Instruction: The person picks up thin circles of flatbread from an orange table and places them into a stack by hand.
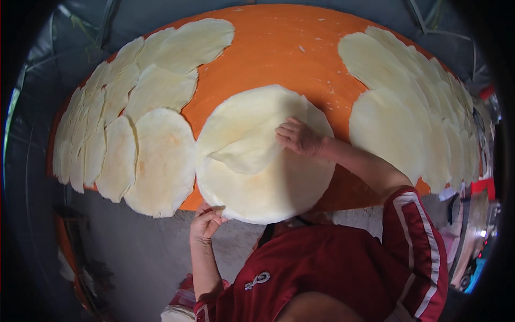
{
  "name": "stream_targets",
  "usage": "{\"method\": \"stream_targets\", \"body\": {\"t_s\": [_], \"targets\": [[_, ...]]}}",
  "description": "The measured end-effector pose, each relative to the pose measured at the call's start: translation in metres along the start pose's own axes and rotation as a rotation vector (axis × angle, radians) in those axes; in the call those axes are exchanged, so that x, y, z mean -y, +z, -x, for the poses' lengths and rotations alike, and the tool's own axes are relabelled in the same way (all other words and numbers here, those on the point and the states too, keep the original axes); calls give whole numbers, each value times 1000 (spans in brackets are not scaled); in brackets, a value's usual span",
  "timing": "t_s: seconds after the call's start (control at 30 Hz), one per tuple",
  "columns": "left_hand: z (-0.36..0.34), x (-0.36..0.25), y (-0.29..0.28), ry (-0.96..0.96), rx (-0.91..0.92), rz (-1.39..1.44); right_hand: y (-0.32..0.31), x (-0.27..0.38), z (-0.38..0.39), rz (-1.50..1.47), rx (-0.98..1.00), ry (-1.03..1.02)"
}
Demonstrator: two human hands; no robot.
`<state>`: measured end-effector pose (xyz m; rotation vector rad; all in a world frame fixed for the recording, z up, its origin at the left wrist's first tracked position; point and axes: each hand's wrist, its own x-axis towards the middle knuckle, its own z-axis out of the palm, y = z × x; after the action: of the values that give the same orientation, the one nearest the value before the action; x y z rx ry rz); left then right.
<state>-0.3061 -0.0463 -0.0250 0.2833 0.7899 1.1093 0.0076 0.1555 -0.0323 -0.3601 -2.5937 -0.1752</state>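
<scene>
A stack of large, round, pale flatbreads [252,188] lies in the middle of an orange tabletop [279,48]. My right hand [298,137] grips the top sheet [244,142], which is partly folded back toward the left. My left hand [206,220] pinches the near edge of the stack where it overhangs the table's front edge.
Several thin rounds [155,155] overlap along the left side of the table, and several more rounds [397,123] overlap along the right side. Grey floor [145,252] lies below the table. Clutter [477,236] sits at the far right.
</scene>
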Motion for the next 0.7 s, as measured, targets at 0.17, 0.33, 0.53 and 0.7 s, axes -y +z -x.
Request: {"method": "stream_targets", "body": {"t_s": [0.17, 0.33, 0.53, 0.7], "targets": [[5, 4, 32, 175, 0, 2, -14, -53, -98, 267, 85, 619], [-2, -1, 53, 279, -56, -102, -20, 26, -128, -595, -10, 594], [-6, -7, 69, 317, -15, -207, -26, 128, -93, -950, 238, 645], [-5, -7, 67, 328, -3, -150, -28, 129, -89, -999, 288, 755]]}}
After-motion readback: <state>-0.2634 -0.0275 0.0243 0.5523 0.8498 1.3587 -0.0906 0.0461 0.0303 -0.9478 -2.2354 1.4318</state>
